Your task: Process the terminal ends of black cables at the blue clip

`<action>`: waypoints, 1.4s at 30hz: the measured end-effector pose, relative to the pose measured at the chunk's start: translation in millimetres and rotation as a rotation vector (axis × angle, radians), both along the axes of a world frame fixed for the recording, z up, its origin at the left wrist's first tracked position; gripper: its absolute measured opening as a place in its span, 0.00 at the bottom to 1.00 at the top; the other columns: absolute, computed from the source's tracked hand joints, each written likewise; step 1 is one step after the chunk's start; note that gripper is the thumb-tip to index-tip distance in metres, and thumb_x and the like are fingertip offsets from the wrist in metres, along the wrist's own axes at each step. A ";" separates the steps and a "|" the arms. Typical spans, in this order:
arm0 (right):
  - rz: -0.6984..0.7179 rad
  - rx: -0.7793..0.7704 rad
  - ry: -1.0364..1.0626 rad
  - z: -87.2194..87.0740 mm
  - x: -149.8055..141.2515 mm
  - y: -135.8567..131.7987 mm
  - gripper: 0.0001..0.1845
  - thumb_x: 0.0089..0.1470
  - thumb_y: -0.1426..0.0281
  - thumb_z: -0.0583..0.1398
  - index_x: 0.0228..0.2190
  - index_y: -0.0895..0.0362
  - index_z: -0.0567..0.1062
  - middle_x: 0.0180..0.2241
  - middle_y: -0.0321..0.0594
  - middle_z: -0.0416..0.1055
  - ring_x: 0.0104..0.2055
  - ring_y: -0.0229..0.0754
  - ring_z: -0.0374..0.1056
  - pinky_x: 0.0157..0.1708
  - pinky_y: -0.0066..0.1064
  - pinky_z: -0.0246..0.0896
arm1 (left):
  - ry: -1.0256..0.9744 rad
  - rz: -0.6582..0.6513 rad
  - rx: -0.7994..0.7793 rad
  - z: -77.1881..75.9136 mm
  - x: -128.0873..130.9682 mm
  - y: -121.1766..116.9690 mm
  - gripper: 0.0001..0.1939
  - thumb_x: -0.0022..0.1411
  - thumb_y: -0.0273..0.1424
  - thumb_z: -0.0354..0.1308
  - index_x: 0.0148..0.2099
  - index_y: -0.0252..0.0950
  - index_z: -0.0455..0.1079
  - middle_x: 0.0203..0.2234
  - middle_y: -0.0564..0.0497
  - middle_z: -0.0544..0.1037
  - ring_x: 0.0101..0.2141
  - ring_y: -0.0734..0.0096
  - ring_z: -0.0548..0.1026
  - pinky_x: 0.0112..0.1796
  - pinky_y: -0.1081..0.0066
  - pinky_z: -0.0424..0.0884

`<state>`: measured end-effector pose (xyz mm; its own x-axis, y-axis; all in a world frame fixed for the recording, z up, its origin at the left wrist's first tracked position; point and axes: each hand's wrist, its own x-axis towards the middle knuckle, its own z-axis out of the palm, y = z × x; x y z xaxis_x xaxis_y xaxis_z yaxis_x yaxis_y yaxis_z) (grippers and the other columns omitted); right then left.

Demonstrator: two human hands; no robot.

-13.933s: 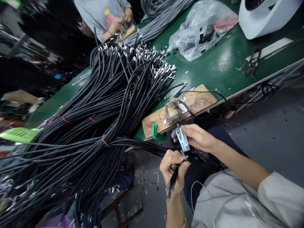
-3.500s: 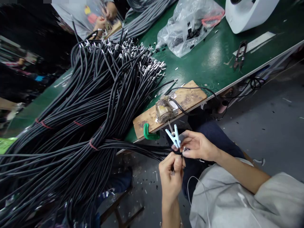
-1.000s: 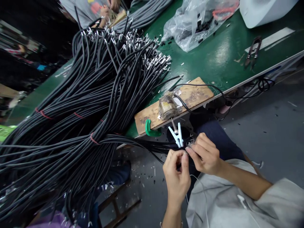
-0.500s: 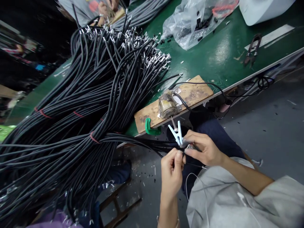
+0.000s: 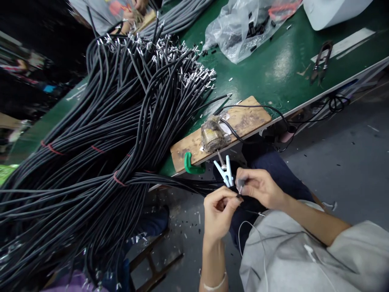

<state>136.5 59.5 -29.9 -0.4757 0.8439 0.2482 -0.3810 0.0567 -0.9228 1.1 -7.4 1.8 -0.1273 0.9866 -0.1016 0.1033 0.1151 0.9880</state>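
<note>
My left hand (image 5: 220,209) is closed, thumb and forefinger pinching a black cable close to its end (image 5: 238,196). Several black cables run from the big bundle towards this hand. My right hand (image 5: 266,188) is closed too, its fingertips on a small blurred grey piece (image 5: 241,183) right at that cable end; what it is I cannot make out. Just beyond the fingers, a light blue clothespin (image 5: 225,174) sits on the shaft of a small tape-wrapped motor (image 5: 213,136). The motor is mounted on a wooden board (image 5: 249,113) at the table edge.
A large bundle of black cables (image 5: 121,121) with stripped silvery ends covers the left side. A green clamp (image 5: 190,165) grips the board. On the green table (image 5: 273,81) lie a plastic bag (image 5: 237,36) of black pieces and snips (image 5: 321,63). Another person's hands (image 5: 130,14) are at the far side.
My right hand's fingertips have shifted, and the grey piece now shows more plainly between them. My left thumb has moved right along the cable end. The whole view has shifted slightly.
</note>
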 end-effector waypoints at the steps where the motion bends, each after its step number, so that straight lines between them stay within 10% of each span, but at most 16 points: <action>1: 0.169 -0.153 0.053 1.0 1.8 3.5 0.17 0.56 0.59 0.61 0.27 0.59 0.70 0.24 0.37 0.65 0.26 0.35 0.61 0.25 0.28 0.59 | 0.045 -0.009 0.073 1.9 -1.7 1.1 0.14 0.58 0.38 0.63 0.27 0.33 0.72 0.20 0.52 0.72 0.19 0.78 0.65 0.20 0.77 0.61; 4: 0.409 -0.359 0.080 4.8 9.6 12.7 0.21 0.52 0.55 0.64 0.29 0.61 0.70 0.24 0.34 0.64 0.25 0.32 0.60 0.25 0.25 0.58 | 0.202 0.031 0.236 6.9 -1.2 1.1 0.08 0.56 0.31 0.65 0.27 0.34 0.72 0.21 0.53 0.71 0.24 0.74 0.68 0.25 0.75 0.63; 9: 0.161 -0.188 0.044 9.8 25.7 18.8 0.10 0.56 0.66 0.64 0.34 0.60 0.72 0.32 0.39 0.71 0.36 0.36 0.69 0.37 0.29 0.65 | 0.297 0.057 0.249 8.7 4.8 -4.2 0.07 0.58 0.26 0.63 0.28 0.35 0.70 0.21 0.55 0.70 0.24 0.76 0.67 0.25 0.76 0.60; 19: 0.325 -0.100 0.010 8.2 23.8 19.3 0.10 0.53 0.73 0.64 0.38 0.61 0.72 0.32 0.41 0.77 0.35 0.39 0.76 0.37 0.30 0.72 | 0.322 -0.052 0.164 8.2 -1.6 -9.7 0.16 0.66 0.33 0.54 0.26 0.34 0.70 0.19 0.52 0.70 0.22 0.74 0.67 0.25 0.73 0.60; 29: 0.092 -0.169 -0.175 10.7 16.0 0.9 0.11 0.41 0.79 0.62 0.31 0.61 0.74 0.24 0.34 0.70 0.25 0.33 0.66 0.26 0.24 0.63 | 0.368 0.177 0.398 -1.0 11.9 -16.3 0.08 0.62 0.31 0.58 0.29 0.36 0.68 0.21 0.53 0.69 0.24 0.72 0.67 0.27 0.73 0.61; 34: -0.144 -0.160 -0.220 -6.1 11.5 -6.8 0.06 0.52 0.72 0.60 0.32 0.60 0.76 0.29 0.39 0.73 0.31 0.37 0.68 0.32 0.28 0.66 | 0.261 0.192 0.336 -1.5 13.4 -20.5 0.09 0.64 0.30 0.56 0.30 0.36 0.69 0.21 0.54 0.68 0.25 0.73 0.66 0.26 0.74 0.61; 37: -0.064 0.068 -0.100 0.2 6.7 -12.1 0.13 0.58 0.65 0.59 0.41 0.61 0.75 0.35 0.45 0.74 0.36 0.40 0.69 0.35 0.33 0.67 | 0.253 0.209 0.244 -2.0 15.6 -20.0 0.12 0.66 0.31 0.54 0.28 0.35 0.68 0.21 0.54 0.67 0.23 0.75 0.65 0.24 0.74 0.59; 42: -0.197 0.533 -0.144 10.4 3.3 -9.0 0.14 0.62 0.70 0.56 0.26 0.60 0.75 0.23 0.42 0.70 0.27 0.39 0.61 0.30 0.34 0.59 | 0.399 0.167 0.071 6.6 12.2 -19.3 0.22 0.70 0.34 0.48 0.21 0.35 0.59 0.17 0.55 0.61 0.20 0.77 0.60 0.23 0.73 0.55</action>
